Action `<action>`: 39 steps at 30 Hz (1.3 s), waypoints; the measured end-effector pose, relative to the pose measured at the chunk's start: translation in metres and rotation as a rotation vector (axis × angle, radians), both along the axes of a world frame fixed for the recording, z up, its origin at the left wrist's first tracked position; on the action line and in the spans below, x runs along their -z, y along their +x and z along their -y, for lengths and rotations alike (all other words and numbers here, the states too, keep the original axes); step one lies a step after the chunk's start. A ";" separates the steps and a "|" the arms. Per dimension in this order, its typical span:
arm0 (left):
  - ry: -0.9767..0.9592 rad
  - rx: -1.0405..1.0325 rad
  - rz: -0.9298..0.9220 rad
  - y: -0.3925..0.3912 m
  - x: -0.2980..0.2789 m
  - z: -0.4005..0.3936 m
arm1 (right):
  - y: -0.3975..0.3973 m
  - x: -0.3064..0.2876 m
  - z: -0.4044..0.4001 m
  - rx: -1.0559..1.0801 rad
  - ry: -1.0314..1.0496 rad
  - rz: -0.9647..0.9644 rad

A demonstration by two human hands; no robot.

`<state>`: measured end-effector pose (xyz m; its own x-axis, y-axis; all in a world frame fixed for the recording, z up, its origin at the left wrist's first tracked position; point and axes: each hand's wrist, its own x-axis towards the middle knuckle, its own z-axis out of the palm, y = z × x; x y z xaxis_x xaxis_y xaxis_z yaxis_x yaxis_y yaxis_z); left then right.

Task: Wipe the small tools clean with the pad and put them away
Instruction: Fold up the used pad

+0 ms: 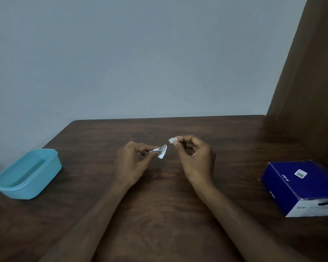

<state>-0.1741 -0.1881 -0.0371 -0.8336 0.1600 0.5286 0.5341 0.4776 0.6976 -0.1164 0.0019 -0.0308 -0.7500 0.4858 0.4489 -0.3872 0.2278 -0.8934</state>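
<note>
My left hand (131,159) pinches a small torn white wrapper (161,151) with dark print between thumb and fingertips, above the middle of the dark wooden table (159,214). A short gap to the right, my right hand (194,157) pinches a small white pad (172,140) at its fingertips, the other fingers curled. Wrapper and pad do not touch. No small tools show in view.
A light blue plastic tub (27,174) stands open at the table's left edge. A dark blue cardboard box (301,186) with a white end lies at the right edge. A brown curtain (311,82) hangs at the right; a grey wall lies behind.
</note>
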 end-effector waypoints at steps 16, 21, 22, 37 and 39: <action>-0.043 0.102 -0.039 0.011 -0.009 -0.003 | 0.005 0.005 0.004 0.080 0.377 -0.118; -0.037 0.109 -0.072 0.013 -0.011 -0.003 | 0.002 0.008 0.004 0.043 0.389 -0.084; -0.040 0.112 -0.078 0.013 -0.011 -0.003 | 0.002 0.008 0.004 0.043 0.400 -0.082; -0.106 0.111 -0.082 0.005 -0.003 0.001 | -0.003 0.012 -0.008 -0.111 0.510 0.082; -0.126 0.113 -0.082 0.004 -0.002 0.001 | -0.004 0.012 -0.010 -0.095 0.530 0.099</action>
